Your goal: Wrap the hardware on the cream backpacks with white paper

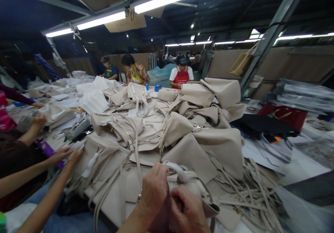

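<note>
Low in the middle of the head view, both my hands are at a beige handbag (200,187) whose handle (177,170) is wrapped in white. My left hand (155,193) is closed, fingertips pinching the bag's edge beside the handle. Right beside it, my right hand (188,210) has its fingers curled in at the same edge; whatever lies between the fingertips is hidden. A dark reddish lining (160,215) shows between and below the two hands. Loose beige straps (250,191) with gold-coloured fittings lie to the right of this bag.
Beige handbags (177,130) are heaped across the table ahead. At left, a co-worker's hands (69,158) touch another bag (97,160). Black bags (263,125) and a red bag (292,116) lie at right. A person in a red apron (182,76) stands across the table.
</note>
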